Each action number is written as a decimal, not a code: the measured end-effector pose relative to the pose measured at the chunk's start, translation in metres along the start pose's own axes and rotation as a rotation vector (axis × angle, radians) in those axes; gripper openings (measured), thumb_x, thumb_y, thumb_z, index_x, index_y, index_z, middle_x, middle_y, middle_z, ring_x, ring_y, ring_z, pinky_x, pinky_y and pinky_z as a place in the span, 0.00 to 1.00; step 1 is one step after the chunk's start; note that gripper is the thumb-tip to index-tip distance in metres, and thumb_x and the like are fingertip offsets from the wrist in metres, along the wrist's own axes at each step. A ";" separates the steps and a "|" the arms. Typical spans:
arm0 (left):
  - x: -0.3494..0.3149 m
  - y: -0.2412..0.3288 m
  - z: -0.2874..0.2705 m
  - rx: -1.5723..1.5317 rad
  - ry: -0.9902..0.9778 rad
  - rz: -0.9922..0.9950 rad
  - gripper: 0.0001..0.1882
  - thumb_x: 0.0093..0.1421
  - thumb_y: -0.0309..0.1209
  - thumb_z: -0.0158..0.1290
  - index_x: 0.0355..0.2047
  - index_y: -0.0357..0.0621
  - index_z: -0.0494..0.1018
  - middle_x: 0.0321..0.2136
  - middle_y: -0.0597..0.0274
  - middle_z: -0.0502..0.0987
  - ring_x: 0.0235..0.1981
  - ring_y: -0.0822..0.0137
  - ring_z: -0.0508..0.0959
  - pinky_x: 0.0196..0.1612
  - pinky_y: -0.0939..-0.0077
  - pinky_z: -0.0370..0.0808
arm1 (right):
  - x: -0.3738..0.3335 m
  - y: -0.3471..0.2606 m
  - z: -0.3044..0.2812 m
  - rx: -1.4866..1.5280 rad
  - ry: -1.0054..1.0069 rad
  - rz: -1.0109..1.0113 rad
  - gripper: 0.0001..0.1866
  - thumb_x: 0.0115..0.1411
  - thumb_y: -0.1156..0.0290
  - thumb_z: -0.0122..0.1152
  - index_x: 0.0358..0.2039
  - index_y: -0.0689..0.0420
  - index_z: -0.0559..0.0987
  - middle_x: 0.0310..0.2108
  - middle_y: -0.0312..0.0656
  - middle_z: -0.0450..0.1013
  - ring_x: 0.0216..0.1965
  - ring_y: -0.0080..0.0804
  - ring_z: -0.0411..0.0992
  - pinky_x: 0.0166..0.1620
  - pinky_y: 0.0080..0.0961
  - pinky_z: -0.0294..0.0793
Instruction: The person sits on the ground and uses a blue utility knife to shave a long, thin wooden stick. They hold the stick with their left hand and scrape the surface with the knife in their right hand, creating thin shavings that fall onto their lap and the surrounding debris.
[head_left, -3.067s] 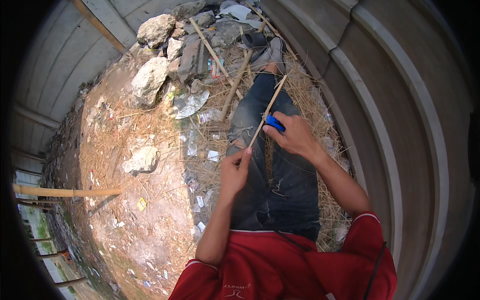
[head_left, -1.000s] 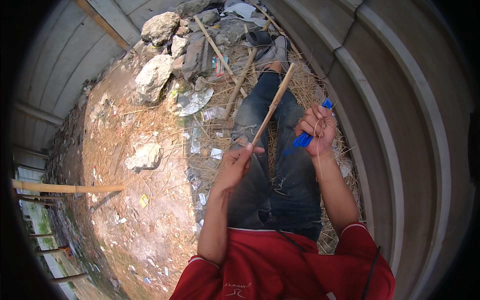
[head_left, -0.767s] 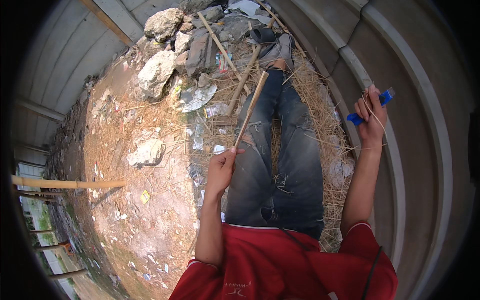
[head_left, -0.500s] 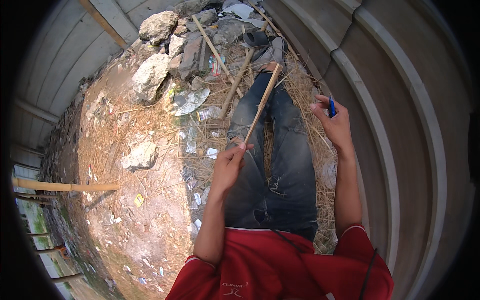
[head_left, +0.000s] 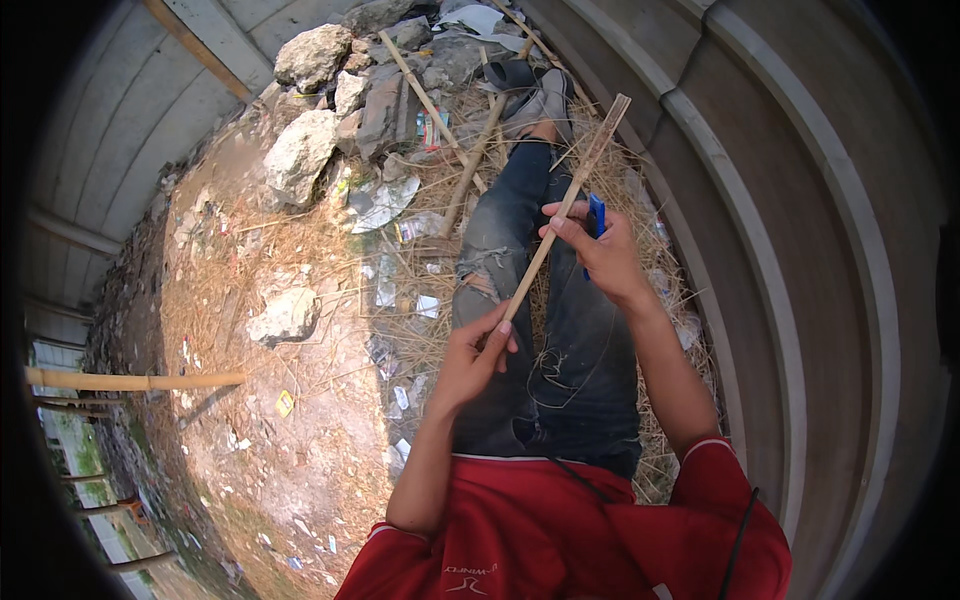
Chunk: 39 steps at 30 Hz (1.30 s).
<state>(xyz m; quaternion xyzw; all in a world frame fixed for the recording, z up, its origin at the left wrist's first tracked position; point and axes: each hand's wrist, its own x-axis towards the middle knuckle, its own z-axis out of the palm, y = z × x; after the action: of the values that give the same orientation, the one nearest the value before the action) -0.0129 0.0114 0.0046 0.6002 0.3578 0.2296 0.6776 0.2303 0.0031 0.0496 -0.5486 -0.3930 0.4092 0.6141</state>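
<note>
My left hand (head_left: 478,358) is closed round the lower end of a narrow bamboo strip (head_left: 590,165), which slants up and to the right above my outstretched legs (head_left: 500,240). Partway up the strip, my right hand (head_left: 605,250) pinches it between thumb and fingertips. A slim blue tool, by its shape a utility knife (head_left: 597,212), is also held in my right hand, tucked against the fingers; no blade can be made out. Thin loose shavings (head_left: 550,370) lie on my jeans below the strip.
Corrugated sheeting (head_left: 790,230) rises close on my right. Large rocks (head_left: 300,155) and bamboo poles (head_left: 425,90) lie beyond and left of my feet. Dry straw and scraps of litter cover the ground. A bamboo pole (head_left: 140,380) juts in from the left.
My right hand has come leftward with the blue utility knife and now grips the bamboo strip. The strip has tilted farther right, and my left hand has shifted slightly right and down.
</note>
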 end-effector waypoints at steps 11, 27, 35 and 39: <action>0.008 -0.003 -0.002 0.116 0.138 0.056 0.19 0.74 0.32 0.50 0.61 0.39 0.75 0.22 0.73 0.70 0.25 0.81 0.69 0.30 0.83 0.66 | -0.027 0.019 0.006 -0.837 -0.227 -0.198 0.20 0.72 0.57 0.52 0.35 0.63 0.75 0.26 0.60 0.76 0.32 0.64 0.76 0.35 0.57 0.71; 0.006 -0.010 0.002 0.163 0.188 0.028 0.17 0.74 0.34 0.50 0.57 0.40 0.78 0.19 0.76 0.65 0.22 0.83 0.63 0.25 0.81 0.60 | -0.027 0.034 0.010 -1.029 -0.360 -0.234 0.25 0.72 0.48 0.52 0.38 0.63 0.74 0.22 0.61 0.75 0.28 0.67 0.75 0.34 0.56 0.72; -0.001 -0.004 0.001 0.267 0.212 0.009 0.17 0.73 0.34 0.51 0.56 0.40 0.79 0.20 0.75 0.67 0.23 0.82 0.65 0.26 0.80 0.62 | 0.033 0.026 -0.016 -1.014 -0.114 -0.088 0.26 0.72 0.48 0.51 0.36 0.62 0.77 0.25 0.62 0.77 0.34 0.68 0.77 0.38 0.59 0.74; -0.007 -0.024 -0.001 0.150 0.215 -0.033 0.16 0.73 0.33 0.51 0.55 0.40 0.79 0.20 0.75 0.66 0.23 0.82 0.64 0.26 0.81 0.61 | -0.012 0.038 0.007 -1.025 -0.330 -0.115 0.27 0.71 0.46 0.52 0.35 0.61 0.78 0.24 0.62 0.77 0.34 0.67 0.77 0.38 0.59 0.74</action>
<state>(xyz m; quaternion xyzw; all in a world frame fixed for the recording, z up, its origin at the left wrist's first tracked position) -0.0209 0.0031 -0.0176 0.6151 0.4543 0.2539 0.5923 0.2166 -0.0034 0.0123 -0.6840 -0.6628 0.2117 0.2193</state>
